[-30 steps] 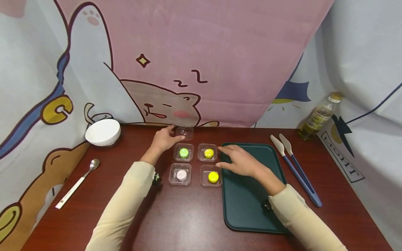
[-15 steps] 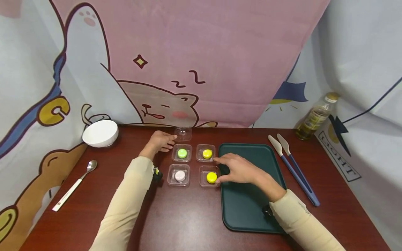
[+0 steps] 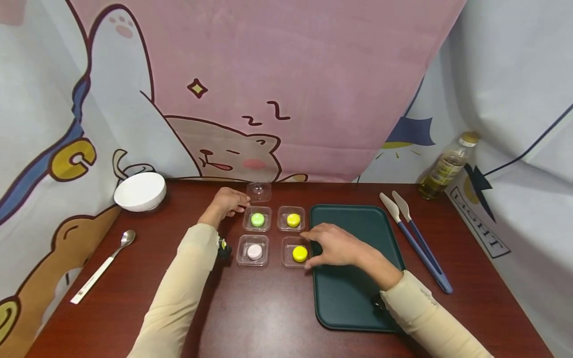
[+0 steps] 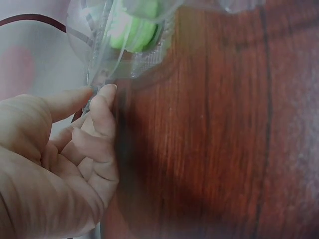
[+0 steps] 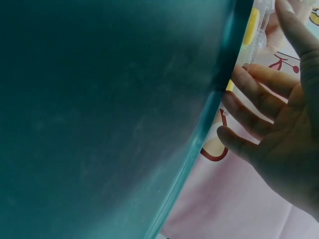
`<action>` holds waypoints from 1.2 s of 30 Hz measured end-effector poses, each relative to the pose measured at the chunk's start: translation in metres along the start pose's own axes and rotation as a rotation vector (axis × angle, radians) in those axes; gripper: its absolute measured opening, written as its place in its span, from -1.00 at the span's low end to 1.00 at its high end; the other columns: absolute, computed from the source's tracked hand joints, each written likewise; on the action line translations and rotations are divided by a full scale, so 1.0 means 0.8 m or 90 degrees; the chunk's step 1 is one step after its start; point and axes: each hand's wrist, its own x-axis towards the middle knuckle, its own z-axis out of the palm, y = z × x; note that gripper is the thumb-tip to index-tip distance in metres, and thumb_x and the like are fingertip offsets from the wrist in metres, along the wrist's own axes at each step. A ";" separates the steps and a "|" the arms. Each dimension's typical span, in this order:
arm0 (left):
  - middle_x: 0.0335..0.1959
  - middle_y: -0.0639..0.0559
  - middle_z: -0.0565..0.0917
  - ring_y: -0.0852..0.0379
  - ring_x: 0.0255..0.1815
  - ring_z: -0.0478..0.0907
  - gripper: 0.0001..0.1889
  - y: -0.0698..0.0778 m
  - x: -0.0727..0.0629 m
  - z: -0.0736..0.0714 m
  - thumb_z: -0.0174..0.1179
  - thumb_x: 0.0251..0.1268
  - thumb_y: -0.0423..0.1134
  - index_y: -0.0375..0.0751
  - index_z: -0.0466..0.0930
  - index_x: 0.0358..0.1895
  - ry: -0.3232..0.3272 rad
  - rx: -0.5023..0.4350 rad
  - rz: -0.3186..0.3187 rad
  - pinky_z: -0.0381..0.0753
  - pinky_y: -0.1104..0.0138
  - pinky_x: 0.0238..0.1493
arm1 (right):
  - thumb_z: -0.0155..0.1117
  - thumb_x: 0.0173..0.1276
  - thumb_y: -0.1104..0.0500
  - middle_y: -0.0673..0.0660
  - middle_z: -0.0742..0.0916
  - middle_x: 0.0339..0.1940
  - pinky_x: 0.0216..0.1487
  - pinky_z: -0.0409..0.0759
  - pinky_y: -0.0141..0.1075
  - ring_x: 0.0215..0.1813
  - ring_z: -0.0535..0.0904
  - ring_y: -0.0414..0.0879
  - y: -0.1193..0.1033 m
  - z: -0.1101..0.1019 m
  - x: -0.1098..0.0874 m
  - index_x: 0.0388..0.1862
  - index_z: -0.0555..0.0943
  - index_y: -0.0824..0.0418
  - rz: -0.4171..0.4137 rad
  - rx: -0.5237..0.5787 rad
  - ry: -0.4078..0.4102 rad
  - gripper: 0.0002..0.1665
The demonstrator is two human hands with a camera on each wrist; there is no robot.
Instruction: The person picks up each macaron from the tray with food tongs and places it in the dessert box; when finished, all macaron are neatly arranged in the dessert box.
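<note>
My left hand point(image 3: 227, 201) pinches the left edge of a clear plastic box point(image 3: 259, 192) at the back, with thumb and forefinger meeting at the plastic in the left wrist view. No macaron shows in that box. Just in front, another clear box point(image 3: 246, 226) holds a green macaron point(image 3: 257, 220). My right hand point(image 3: 333, 246) reaches over the tray's left edge, thumb and forefinger spread at the right corners of the front right box point(image 3: 287, 259), which holds a yellow macaron point(image 3: 300, 254). Behind it is a box with a yellow macaron point(image 3: 293, 220); a pale pink macaron point(image 3: 254, 252) sits front left.
A dark green tray point(image 3: 349, 303) lies right of the boxes. Beyond it are blue-handled tongs point(image 3: 421, 246) and a bottle of yellowish liquid point(image 3: 443, 171). On the left stand a white bowl point(image 3: 141, 193) and a white-handled spoon point(image 3: 103, 268). A printed cloth point(image 3: 313, 89) hangs behind.
My left hand has drawn back from over the rear box to its left edge. My right hand has come nearer me, from beside the back right box to the front right one.
</note>
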 end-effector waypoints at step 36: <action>-0.12 -0.23 0.80 0.23 -0.52 0.62 -0.69 0.039 -0.079 0.023 0.21 0.40 -0.29 -0.26 0.68 0.14 -0.047 -0.121 0.157 0.53 0.45 -0.51 | 0.53 0.13 -0.28 0.10 0.73 0.19 0.26 0.60 -0.04 0.21 0.61 0.02 -0.013 -0.001 0.001 0.34 0.58 0.20 0.035 -0.027 -0.026 -0.09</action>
